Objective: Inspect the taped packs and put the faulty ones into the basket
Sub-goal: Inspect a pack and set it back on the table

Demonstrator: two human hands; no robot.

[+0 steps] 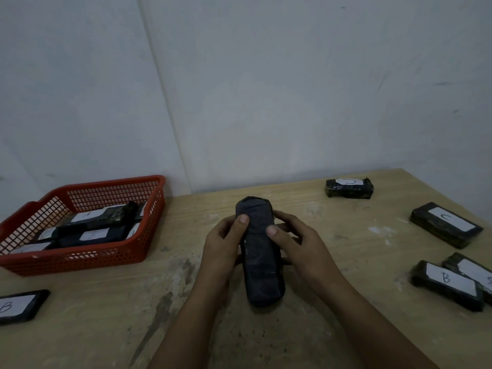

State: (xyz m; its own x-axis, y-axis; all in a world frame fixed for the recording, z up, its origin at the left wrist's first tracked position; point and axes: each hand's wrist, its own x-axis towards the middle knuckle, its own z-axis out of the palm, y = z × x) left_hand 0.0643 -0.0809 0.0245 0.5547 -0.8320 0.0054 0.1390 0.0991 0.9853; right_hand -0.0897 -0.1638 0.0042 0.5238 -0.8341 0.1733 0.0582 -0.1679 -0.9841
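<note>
Head view | tabletop [306, 302]: pale wood, scuffed | basket [111, 258]: red mesh, far left, several labelled packs inside | held pack [259, 251]: dark tape-wrapped block, plain side up, lifted above tabletop centre | left hand [226, 241] and right hand [295, 241]: each grip clasps a pack side, thumbs on top

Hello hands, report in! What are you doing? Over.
Left hand and right hand both grip one dark pack. Red basket on the left, part full. Path clear.
</note>
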